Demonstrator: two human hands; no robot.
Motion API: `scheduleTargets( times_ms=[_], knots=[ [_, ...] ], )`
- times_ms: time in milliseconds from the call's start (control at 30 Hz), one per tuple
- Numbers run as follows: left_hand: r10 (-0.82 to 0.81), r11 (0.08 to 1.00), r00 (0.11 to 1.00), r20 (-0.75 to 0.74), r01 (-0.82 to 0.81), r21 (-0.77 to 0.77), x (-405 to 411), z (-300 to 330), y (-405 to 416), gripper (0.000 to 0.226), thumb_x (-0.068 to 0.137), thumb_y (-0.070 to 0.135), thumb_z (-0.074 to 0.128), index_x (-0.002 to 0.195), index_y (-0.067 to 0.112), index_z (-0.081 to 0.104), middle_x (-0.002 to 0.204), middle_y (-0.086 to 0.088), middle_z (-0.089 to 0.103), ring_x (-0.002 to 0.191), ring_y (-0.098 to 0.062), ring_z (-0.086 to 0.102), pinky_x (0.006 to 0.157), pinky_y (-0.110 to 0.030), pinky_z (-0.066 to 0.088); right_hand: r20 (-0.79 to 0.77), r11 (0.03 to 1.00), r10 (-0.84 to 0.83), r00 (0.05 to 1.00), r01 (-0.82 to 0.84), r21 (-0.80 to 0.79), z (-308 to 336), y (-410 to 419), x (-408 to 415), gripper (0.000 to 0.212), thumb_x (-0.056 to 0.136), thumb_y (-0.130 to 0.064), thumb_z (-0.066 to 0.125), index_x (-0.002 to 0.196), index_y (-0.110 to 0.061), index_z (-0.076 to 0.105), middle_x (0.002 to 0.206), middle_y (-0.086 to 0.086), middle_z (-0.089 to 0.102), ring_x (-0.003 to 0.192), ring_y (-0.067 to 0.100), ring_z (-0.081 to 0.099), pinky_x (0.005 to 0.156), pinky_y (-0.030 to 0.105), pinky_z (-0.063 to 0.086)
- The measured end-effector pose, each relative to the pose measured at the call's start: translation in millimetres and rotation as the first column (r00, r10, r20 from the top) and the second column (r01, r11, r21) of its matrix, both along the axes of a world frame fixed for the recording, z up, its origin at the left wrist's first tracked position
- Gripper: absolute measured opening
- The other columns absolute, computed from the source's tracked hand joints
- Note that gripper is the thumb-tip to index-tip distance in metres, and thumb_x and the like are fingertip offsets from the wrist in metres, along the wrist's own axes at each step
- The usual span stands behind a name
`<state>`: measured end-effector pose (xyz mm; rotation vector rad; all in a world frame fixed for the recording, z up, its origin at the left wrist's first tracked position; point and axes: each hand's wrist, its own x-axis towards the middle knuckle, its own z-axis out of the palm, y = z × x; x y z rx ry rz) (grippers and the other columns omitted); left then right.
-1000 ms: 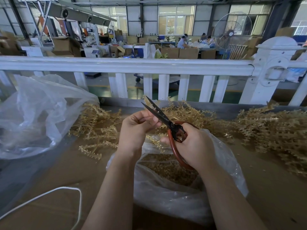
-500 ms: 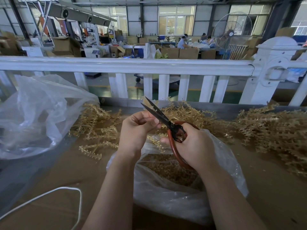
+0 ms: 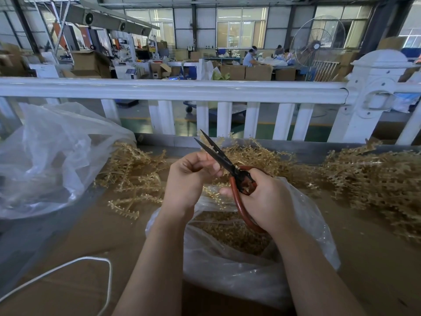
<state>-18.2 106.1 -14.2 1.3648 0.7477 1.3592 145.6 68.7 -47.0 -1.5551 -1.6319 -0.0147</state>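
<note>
- One pair of scissors (image 3: 227, 164), blades parted; your right hand (image 3: 268, 197) grips its red handles.
- Your left hand (image 3: 186, 176) curls beside the blades; I cannot tell what it holds.
- Two clear bags: left bag (image 3: 57, 156), near bag (image 3: 227, 270).

The single view comes from a wide-angle camera worn on the person's head. It faces forward and down along both forearms. It is close to the left hand (image 3: 184, 181) and the right hand (image 3: 266, 199), which meet near the middle of the frame. Just below the hands lies a plastic bag (image 3: 227, 270). Beyond the hands stands a white railing (image 3: 173, 90), and far behind it the workshop hall (image 3: 227, 30).
</note>
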Motion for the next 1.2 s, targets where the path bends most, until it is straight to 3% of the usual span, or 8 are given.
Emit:
scheduleTargets(
  times_ms=[133, 467, 600, 767, 967, 1100, 1200],
  knots=[
    [0.000, 1.000, 1.000, 0.007, 0.000, -0.012, -1, -1, 1, 0.004, 0.086, -0.008, 0.065, 0.089, -0.007, 0.067, 0.079, -0.021, 0.066, 0.074, -0.024, 0.060, 0.090, -0.044, 0.052, -0.019, 1.000, 0.020, 1.000, -0.020, -0.011, -2, 1, 0, 0.063, 0.068, -0.083, 0.060, 0.088, -0.024, 0.068, 0.070, -0.014, 0.066, 0.063, 0.002, 0.062, 0.059, 0.025, 0.053],
    [-0.007, 0.999, 0.999, 0.031, 0.008, -0.035, 1, -1, 0, 0.018, 0.083, -0.009, 0.067, 0.078, 0.007, 0.071, 0.073, -0.011, 0.069, 0.069, -0.019, 0.063, 0.083, -0.036, 0.056, -0.086, 0.998, 0.039, 0.996, -0.043, -0.044, -5, 3, 2, 0.071, 0.063, -0.087, 0.056, 0.086, -0.021, 0.069, 0.071, -0.013, 0.069, 0.065, 0.004, 0.065, 0.063, 0.032, 0.057],
    [0.012, 0.994, 0.998, 0.068, -0.004, -0.110, 2, -2, 2, 0.012, 0.083, -0.009, 0.067, 0.085, 0.002, 0.070, 0.075, -0.010, 0.072, 0.070, -0.019, 0.066, 0.074, -0.029, 0.059, -0.094, 0.998, 0.040, 0.995, -0.044, -0.044, -6, 3, 2, 0.071, 0.063, -0.087, 0.056, 0.086, -0.020, 0.070, 0.073, -0.013, 0.070, 0.067, 0.003, 0.066, 0.064, 0.032, 0.057],
    [0.043, 0.973, 0.994, 0.103, -0.019, -0.231, 3, -3, 3, 0.011, 0.085, -0.009, 0.067, 0.089, 0.001, 0.069, 0.077, -0.009, 0.072, 0.072, -0.019, 0.068, 0.069, -0.023, 0.057, -0.116, 0.992, 0.036, 0.993, -0.049, -0.119, -3, 1, 0, 0.063, 0.060, -0.089, 0.055, 0.086, -0.032, 0.068, 0.070, -0.020, 0.067, 0.068, -0.002, 0.063, 0.058, 0.017, 0.049],
    [0.111, 0.949, 0.969, 0.221, -0.037, -0.314, 3, -1, 5, 0.026, 0.083, -0.010, 0.069, 0.106, 0.000, 0.064, 0.084, -0.012, 0.072, 0.072, -0.018, 0.071, 0.069, -0.022, 0.057, -0.235, 0.980, 0.027, 0.972, -0.072, -0.186, -2, 3, 1, 0.057, 0.063, -0.083, 0.061, 0.081, -0.029, 0.066, 0.071, -0.017, 0.069, 0.065, 0.002, 0.065, 0.061, 0.027, 0.054],
    [0.065, 0.955, 0.993, 0.099, -0.033, -0.295, 6, -3, 3, 0.025, 0.080, -0.009, 0.072, 0.101, 0.002, 0.065, 0.076, -0.010, 0.073, 0.066, -0.017, 0.071, 0.066, -0.020, 0.056, -0.429, 0.991, 0.062, 0.901, -0.108, -0.084, 4, 3, 0, 0.033, 0.075, -0.061, 0.074, 0.077, -0.028, 0.068, 0.071, -0.017, 0.071, 0.066, 0.001, 0.066, 0.059, 0.021, 0.049],
    [0.033, 0.958, 0.999, -0.012, -0.035, -0.285, 12, -4, 0, 0.028, 0.078, -0.007, 0.076, 0.102, 0.003, 0.065, 0.081, -0.015, 0.074, 0.067, -0.018, 0.072, 0.064, -0.020, 0.055, -0.544, 0.990, 0.105, 0.832, -0.142, -0.027, 7, 3, -1, 0.023, 0.083, -0.042, 0.078, 0.072, -0.024, 0.069, 0.063, -0.011, 0.069, 0.058, 0.003, 0.065, 0.054, 0.014, 0.049]
  ],
)
